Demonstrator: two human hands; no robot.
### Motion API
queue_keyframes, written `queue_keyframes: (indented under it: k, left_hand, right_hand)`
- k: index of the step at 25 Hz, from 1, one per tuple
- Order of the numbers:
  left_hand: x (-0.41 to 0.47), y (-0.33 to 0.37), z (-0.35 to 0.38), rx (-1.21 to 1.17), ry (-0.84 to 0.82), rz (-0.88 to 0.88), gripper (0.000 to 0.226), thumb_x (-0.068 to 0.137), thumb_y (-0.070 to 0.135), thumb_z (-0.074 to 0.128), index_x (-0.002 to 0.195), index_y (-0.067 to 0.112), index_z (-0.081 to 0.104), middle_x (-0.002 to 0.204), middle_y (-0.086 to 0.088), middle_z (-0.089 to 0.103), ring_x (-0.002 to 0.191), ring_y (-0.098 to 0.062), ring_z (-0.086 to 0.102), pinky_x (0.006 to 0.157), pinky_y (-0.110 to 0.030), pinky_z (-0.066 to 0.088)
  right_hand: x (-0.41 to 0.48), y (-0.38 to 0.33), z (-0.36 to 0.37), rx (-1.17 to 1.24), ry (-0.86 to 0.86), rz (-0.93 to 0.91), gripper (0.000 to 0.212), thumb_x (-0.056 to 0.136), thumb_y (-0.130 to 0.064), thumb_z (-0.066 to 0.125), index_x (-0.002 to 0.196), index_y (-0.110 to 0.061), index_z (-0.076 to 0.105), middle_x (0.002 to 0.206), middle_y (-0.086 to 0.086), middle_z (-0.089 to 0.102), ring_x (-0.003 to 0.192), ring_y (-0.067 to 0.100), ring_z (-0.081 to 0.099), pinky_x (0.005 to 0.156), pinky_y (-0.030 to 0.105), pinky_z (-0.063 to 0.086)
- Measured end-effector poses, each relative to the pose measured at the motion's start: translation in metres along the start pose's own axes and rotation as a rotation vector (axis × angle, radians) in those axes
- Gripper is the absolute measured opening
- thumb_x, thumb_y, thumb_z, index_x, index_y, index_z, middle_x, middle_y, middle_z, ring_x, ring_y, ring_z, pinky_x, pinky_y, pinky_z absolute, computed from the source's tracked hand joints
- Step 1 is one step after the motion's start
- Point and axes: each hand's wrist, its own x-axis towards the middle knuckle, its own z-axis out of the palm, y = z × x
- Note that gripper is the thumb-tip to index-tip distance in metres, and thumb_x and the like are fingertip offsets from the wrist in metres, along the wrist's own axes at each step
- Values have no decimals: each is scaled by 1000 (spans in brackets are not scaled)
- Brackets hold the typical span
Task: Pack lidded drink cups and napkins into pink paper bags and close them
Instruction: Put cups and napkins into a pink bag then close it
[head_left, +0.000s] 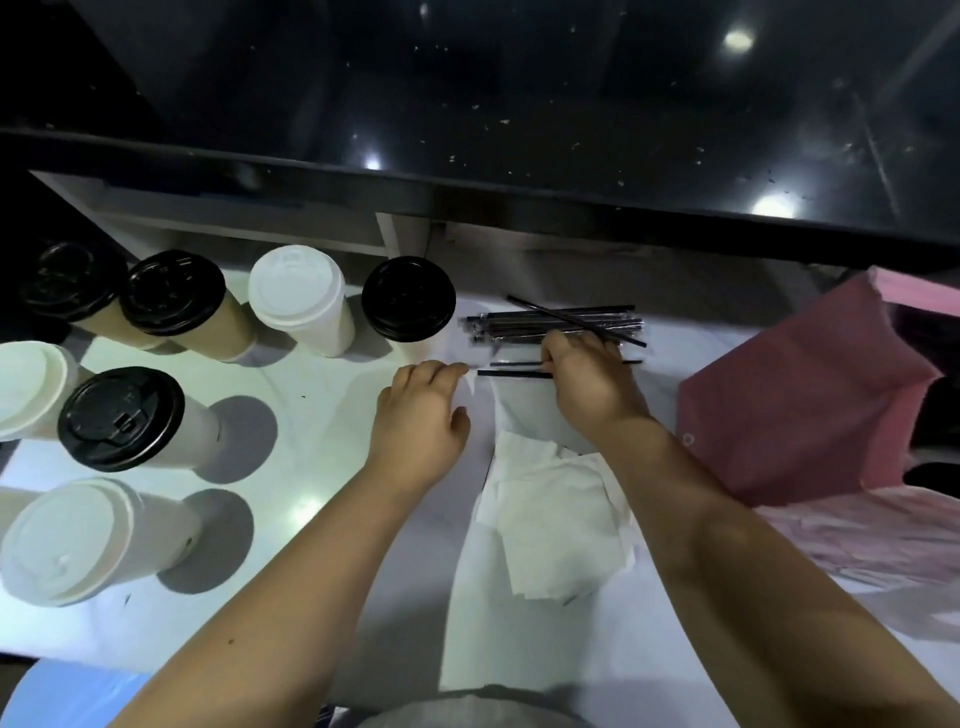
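Straw (511, 373), thin, black, pinched by right hand (587, 379) near crumpled napkins (556, 519).

Black straws (519, 325) lie at the fingertips of the right hand (587, 384). Behind those fingers, toward the wrist, the napkins (556, 519) are white. To the right of the fingers the bag (800, 410) is pink. Left of the fingers of the left hand (421, 415), the cups (218, 327) are white or brown, their lids (408, 299) black or white. The counter (322, 441) is white.
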Motion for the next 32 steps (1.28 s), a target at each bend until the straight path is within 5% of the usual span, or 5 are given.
queue_keyframes:
  k: [9, 15, 19, 24, 32]
  left_hand:
    - [-13, -2, 1, 22, -27, -41, 54, 84, 17, 54, 138, 20, 48, 133, -4, 52, 122, -28, 42, 95, -42, 41]
    - [-23, -8, -9, 55, -12, -46, 54, 85, 20, 54, 139, 22, 45, 134, -3, 50, 123, -27, 40, 95, -40, 40]
    - [-24, -1, -33, 36, 52, 45, 47, 86, 23, 54, 133, 22, 50, 129, -3, 53, 120, -28, 43, 93, -41, 42]
    - [-6, 35, -84, 39, 168, 182, 46, 84, 23, 55, 131, 24, 51, 126, -1, 54, 118, -27, 42, 93, -41, 38]
    - [27, 137, -175, 4, 299, 502, 48, 85, 31, 62, 132, 28, 53, 131, 1, 54, 124, -25, 42, 98, -45, 37]
  right_hand:
    - [0, -8, 29, 6, -104, 48, 17, 91, -6, 48, 106, -12, 54, 113, 7, 59, 110, 29, 46, 94, 37, 37]
    - [-1, -23, 26, -401, -67, -77, 35, 87, -5, 47, 122, -10, 42, 121, 13, 50, 112, 31, 45, 90, 39, 36]
    - [-7, -25, -6, -215, -65, -113, 34, 86, -1, 48, 117, -10, 37, 98, 14, 60, 86, 35, 57, 63, 37, 35]
    - [-19, -38, -80, 17, 88, -65, 19, 99, -30, 47, 107, -13, 44, 86, 7, 56, 76, 31, 52, 62, 39, 40]
    - [-72, -36, -241, 601, 392, -144, 23, 100, -31, 44, 80, -32, 56, 60, -11, 57, 58, 7, 55, 58, 27, 50]
